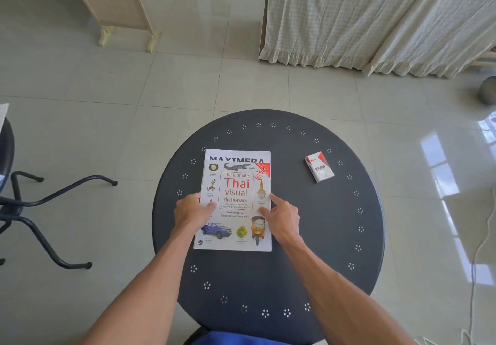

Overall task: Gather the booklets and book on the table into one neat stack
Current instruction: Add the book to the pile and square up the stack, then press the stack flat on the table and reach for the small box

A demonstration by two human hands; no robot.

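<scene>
A white book titled "the ultimate Thai visual dictionary" [236, 202] lies face up on the round dark table [308, 224]. Under it a booklet [239, 156] shows only as a strip with black capital letters along the book's far edge. My left hand [192, 211] rests on the book's left edge, thumb on the cover, fingers curled over the side. My right hand [283, 218] touches the book's right edge with index finger and thumb stretched out. Whether more booklets lie underneath is hidden.
A small red and white packet marked VESS [319, 167] lies on the table to the right, apart from the book. A black chair frame [35, 205] stands on the tiled floor at left. A cloth-draped piece of furniture [375, 17] is behind.
</scene>
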